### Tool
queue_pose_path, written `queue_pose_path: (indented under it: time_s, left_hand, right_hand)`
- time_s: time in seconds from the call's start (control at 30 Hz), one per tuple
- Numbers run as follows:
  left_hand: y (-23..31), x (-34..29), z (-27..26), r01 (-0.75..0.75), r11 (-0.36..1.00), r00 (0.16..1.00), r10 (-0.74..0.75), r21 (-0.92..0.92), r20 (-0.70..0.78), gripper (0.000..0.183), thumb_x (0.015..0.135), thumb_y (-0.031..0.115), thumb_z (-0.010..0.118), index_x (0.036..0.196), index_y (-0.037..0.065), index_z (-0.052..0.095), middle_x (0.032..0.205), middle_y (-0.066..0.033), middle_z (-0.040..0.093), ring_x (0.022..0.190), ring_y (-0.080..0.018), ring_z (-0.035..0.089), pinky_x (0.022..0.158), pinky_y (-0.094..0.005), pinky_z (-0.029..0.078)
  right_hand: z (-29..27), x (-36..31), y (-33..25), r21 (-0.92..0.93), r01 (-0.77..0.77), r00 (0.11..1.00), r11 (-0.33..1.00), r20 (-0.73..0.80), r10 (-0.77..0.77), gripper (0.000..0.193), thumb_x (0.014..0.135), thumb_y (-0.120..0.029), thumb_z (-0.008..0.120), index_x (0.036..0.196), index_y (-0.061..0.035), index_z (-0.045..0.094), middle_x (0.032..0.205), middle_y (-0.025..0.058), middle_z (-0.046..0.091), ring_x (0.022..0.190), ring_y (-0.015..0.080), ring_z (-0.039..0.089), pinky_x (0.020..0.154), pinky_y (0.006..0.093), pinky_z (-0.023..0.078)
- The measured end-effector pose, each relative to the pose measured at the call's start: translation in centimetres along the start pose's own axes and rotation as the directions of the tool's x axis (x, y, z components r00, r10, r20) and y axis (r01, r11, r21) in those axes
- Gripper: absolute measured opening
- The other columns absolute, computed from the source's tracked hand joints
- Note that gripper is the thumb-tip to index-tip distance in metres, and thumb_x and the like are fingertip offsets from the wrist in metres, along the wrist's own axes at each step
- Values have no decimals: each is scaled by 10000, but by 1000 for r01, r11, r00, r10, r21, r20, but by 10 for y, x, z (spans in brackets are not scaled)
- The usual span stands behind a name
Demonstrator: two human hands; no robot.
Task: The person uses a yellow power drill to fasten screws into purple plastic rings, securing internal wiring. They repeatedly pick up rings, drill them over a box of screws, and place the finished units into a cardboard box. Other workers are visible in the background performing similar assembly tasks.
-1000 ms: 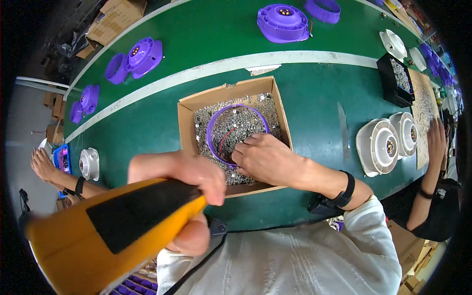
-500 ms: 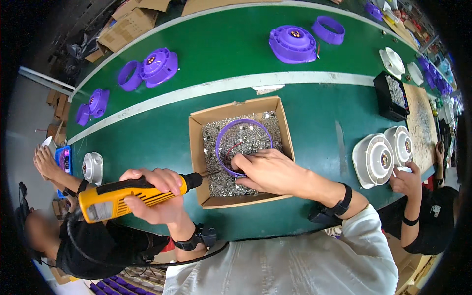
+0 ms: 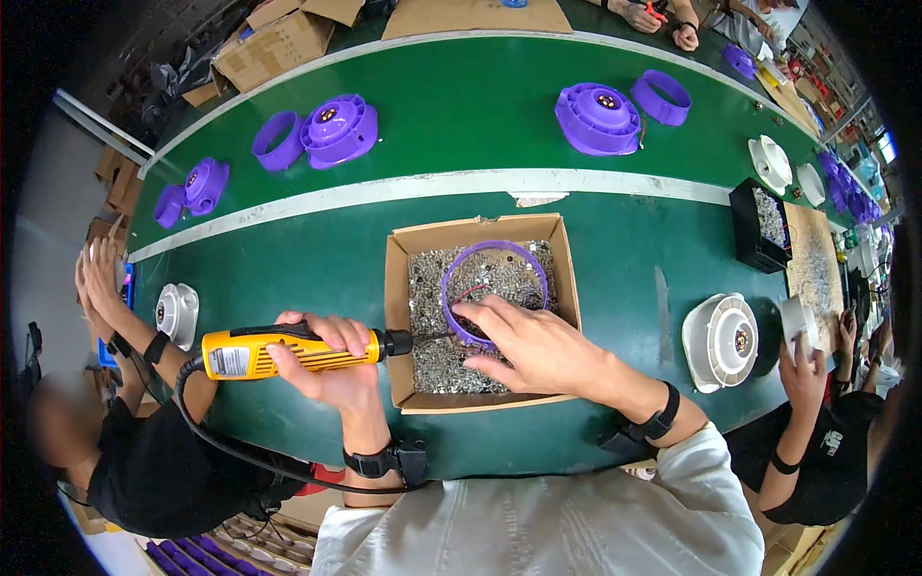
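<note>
My left hand [image 3: 338,370] is wrapped round a yellow electric screwdriver [image 3: 246,353], held nearly level. Its dark nose points right, and the thin bit reaches the near-left side of a purple plastic ring [image 3: 495,246]. My right hand [image 3: 543,350] grips the ring's near edge, fingers over the rim and thumb apart on the outside; the palm hides part of it. Red wire shows inside the ring. Beneath lies a mass of small metal screws [image 3: 437,376] in an open cardboard box [image 3: 397,326]. Where the bit meets the ring is too small to make out.
Purple housings [image 3: 338,139] and loose purple rings [image 3: 661,98] stand along the far green strip. A white housing [image 3: 722,341] sits right, near a black bin [image 3: 759,226] of small parts. Another white housing [image 3: 178,315] is left. Co-workers' arms reach in from both sides.
The screwdriver has moved right and swung more level, its nose closer to the ring. My right thumb has spread from the fingers. At right a co-worker has lifted a white part. The whole view has shifted.
</note>
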State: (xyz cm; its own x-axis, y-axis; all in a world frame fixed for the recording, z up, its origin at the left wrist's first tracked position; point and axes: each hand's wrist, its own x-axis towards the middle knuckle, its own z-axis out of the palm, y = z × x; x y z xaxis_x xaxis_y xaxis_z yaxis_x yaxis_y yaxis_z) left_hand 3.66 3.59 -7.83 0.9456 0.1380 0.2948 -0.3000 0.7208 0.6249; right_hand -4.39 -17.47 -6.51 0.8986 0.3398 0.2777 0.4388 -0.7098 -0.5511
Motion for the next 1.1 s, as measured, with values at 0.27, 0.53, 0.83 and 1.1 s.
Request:
queue_pose_path:
  time_s: [0.27, 0.53, 0.83, 1.1]
  left_hand:
    - [-9, -1, 0, 52, 998, 996, -54, -20, -68, 406, 930, 500, 403, 1001, 112, 496, 557, -14, 450, 398, -130, 406, 412, -274, 360]
    - [-7, 1, 1, 98, 994, 969, -108, -55, -221, 396, 905, 520, 448, 952, 135, 524, 554, 9, 402, 406, -96, 336, 395, -233, 274]
    - [-8, 3, 0, 108, 989, 958, -130, -101, -254, 396, 902, 518, 451, 924, 132, 534, 538, 8, 401, 400, -97, 338, 382, -243, 294]
    - [-6, 2, -3, 104, 986, 961, -133, -129, -243, 409, 918, 519, 417, 943, 124, 516, 524, 6, 413, 380, -103, 346, 370, -249, 309]
  right_hand:
    - [5, 0, 6, -130, 41, 999, 991, 36, -36, 221, 840, -184, 587, 950, -3, 524, 768, 133, 585, 756, 280, 616, 662, 384, 497]
    - [-5, -1, -4, -155, 78, 960, 985, -256, -116, 120, 814, -123, 585, 859, -23, 537, 663, 99, 572, 598, 243, 593, 569, 353, 476]
    - [-8, -12, -4, -101, 239, 858, 966, -444, -259, 119, 794, -70, 573, 883, 8, 585, 652, 109, 595, 539, 238, 592, 507, 332, 476]
    - [-61, 20, -3, -298, 144, 828, 944, -485, -280, 75, 827, -73, 547, 853, -14, 586, 591, 93, 545, 491, 247, 543, 481, 362, 443]
